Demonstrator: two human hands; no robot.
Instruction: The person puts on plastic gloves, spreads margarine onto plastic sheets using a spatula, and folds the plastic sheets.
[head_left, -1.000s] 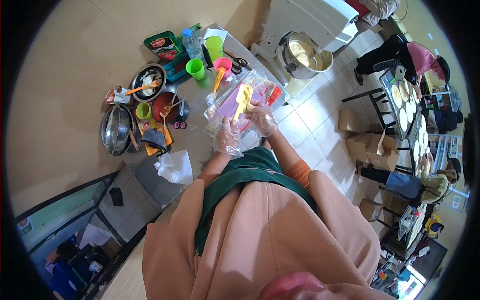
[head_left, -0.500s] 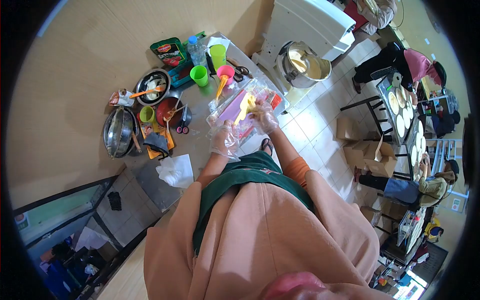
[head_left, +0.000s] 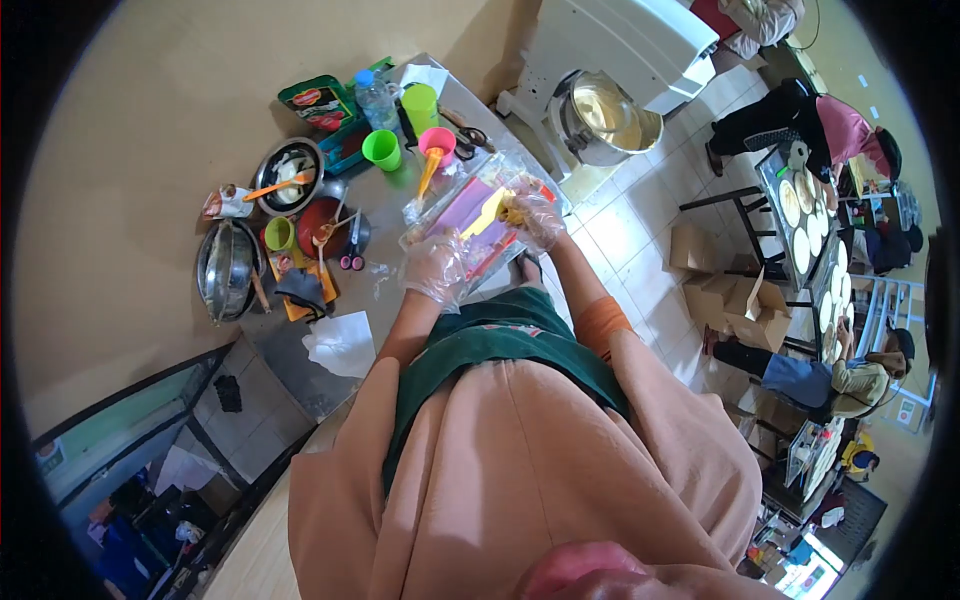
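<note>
Both my hands wear clear plastic gloves. My left hand [head_left: 434, 267] is at the near left edge of a purple sheet [head_left: 466, 208] on the metal table [head_left: 385, 205], its fingers partly hidden by the glove. My right hand [head_left: 535, 215] is closed round a yellow, dough-like piece at the sheet's right side. A flat yellow strip [head_left: 485, 215] lies between my hands, over the purple sheet. Clear plastic and a red-edged surface show around the sheet. Just beyond stands a pink cup [head_left: 437, 144] with an orange-handled brush [head_left: 430, 172].
Green cups [head_left: 381, 150], a bottle [head_left: 375, 100] and dark scissors [head_left: 470, 135] stand or lie beyond. Bowls [head_left: 290, 170], pink-handled scissors [head_left: 352, 260] and white tissue [head_left: 342, 345] are to the left. A mixer bowl [head_left: 605, 118] is at the upper right; people work at tables farther right.
The yellow strip, upright between my hands before, now lies lower over the purple sheet. My left hand has shifted slightly left, and the view has moved a little.
</note>
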